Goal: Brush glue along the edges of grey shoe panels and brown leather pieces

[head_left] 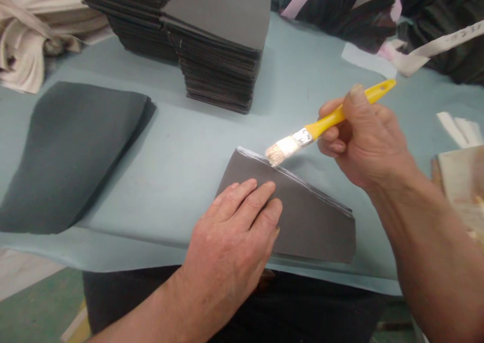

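Note:
A dark grey stack of thin pieces [313,217] lies near the table's front edge, with a whitish coating along its upper edge. My left hand [234,232] lies flat on top of it, fingers stretched out and slightly apart. In my right hand [363,136] is a yellow-handled brush [325,124], gripped between thumb and fingers. The brush's pale bristles touch the whitened edge of the stack, just beyond my left fingertips.
Another dark stack [75,151] lies on the pale blue-green table [170,141] at the left. Tall dark stacks [223,56] stand at the back. Beige cloth [30,36] is at the far left; dark bundles [340,10] and pale strips [449,41] lie at the right.

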The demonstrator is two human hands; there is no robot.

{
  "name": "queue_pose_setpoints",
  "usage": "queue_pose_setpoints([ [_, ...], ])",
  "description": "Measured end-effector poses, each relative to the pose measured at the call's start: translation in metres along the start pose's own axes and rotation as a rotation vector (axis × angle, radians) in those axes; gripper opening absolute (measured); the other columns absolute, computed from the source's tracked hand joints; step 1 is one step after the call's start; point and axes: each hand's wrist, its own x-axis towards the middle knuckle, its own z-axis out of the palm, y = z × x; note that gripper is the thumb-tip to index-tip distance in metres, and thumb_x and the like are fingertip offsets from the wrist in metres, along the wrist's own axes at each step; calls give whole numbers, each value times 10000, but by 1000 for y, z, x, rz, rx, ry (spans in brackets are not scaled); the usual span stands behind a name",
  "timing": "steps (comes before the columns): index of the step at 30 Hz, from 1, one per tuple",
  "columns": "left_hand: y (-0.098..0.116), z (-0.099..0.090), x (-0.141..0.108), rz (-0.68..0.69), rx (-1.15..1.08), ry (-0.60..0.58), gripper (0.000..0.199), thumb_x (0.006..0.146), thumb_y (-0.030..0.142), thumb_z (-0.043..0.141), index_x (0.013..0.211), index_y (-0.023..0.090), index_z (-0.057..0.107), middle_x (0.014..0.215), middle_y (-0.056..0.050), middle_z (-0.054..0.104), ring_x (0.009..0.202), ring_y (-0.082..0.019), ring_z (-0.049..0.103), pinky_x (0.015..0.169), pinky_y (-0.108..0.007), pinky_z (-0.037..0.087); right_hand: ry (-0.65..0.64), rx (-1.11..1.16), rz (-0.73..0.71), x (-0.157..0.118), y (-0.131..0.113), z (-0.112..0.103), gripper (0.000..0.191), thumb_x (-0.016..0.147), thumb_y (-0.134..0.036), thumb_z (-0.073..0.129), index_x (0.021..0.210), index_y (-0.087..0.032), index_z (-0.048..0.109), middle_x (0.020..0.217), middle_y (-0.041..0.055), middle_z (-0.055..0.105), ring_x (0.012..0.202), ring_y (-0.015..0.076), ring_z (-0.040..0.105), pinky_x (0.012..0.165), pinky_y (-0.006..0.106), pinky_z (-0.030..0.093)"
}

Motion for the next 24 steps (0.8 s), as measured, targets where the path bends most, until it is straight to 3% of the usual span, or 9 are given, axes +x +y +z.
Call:
queue_pose_setpoints([
  [11, -1, -3, 1, 3, -8, -26, 306, 1113, 202, 474, 1269, 151, 732, 1460, -66, 749, 1339, -295, 713, 1136, -503, 628, -143, 26, 7, 24, -2, 14, 652, 719, -779, 922, 763, -185, 657, 516, -67, 423, 438, 52, 348, 417, 226, 206],
  [19, 1, -3, 1, -13, -31, -35, 299, 1119, 220, 487, 1281, 155, 730, 1476, -66, 740, 1354, -297, 705, 1164, -516, 609, -210, -11, 40, 32, -1, 16, 454, 1012, -589, 751, 798, -192, 700, 502, -58, 443, 448, 60, 342, 446, 227, 245],
  [24, 0, -3, -1, -5, -34, -21, 283, 1120, 210, 488, 1280, 154, 715, 1462, -59, 748, 1346, -284, 709, 1161, -498, 610, -291, -72, -10, 38, 3, 12, 579, 862, -764, 819, 822, -199, 701, 523, -65, 440, 453, 59, 333, 444, 226, 247],
])
